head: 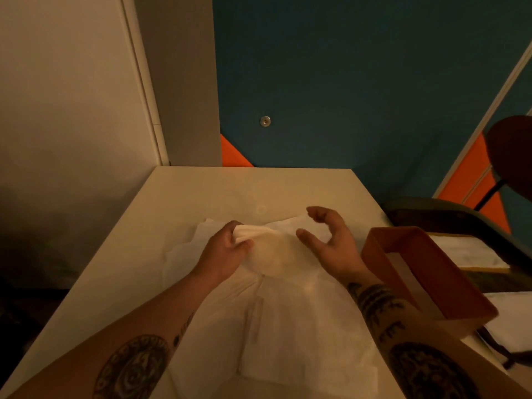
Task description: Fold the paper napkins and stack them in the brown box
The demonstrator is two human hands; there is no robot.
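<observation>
Several white paper napkins (288, 326) lie spread and overlapping on the pale table (201, 191). My left hand (227, 249) pinches a bunched white napkin (267, 251) and holds it lifted above the pile. My right hand (331, 237) hovers just right of that napkin, fingers curled and apart, with nothing in it. The brown box (426, 269) stands open at the table's right edge, close beside my right forearm. What lies inside the box is hidden.
A wall (72, 110) closes the left side and a dark blue wall (345, 82) rises behind the table. A chair (506, 156) and a bench with white cloth (460, 249) stand to the right, past the box.
</observation>
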